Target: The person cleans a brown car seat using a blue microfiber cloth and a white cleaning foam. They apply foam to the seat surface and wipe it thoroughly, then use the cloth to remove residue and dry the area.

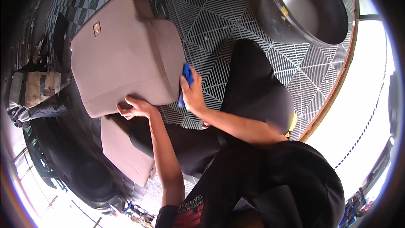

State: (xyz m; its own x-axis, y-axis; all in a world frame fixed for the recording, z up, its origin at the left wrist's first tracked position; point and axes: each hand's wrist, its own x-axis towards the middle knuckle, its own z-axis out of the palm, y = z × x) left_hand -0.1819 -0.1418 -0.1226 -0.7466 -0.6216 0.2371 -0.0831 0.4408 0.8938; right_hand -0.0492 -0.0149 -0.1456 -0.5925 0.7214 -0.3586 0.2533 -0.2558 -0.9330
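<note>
A beige upholstered vehicle seat part [123, 60] lies before me on the grey slatted floor tiles, a small emblem on its surface and black plastic trim at its top end. My left hand [136, 109] rests at the near edge of the seat part, fingers spread and curled, holding nothing that shows. In my right hand [192, 91] is a blue cloth [188, 74], pressed to the rounded right side of the upholstery. A second beige upholstered piece [126, 148] lies beside my leg, partly hidden by it.
At the upper right stands a large black bucket [273, 19] with whitish contents or a pale bottom. A wooden block [42, 88] lies among dark items at far left. Below it is a dark vehicle [72, 158]. A brownish edge strip [345, 69] borders the tiled floor at right.
</note>
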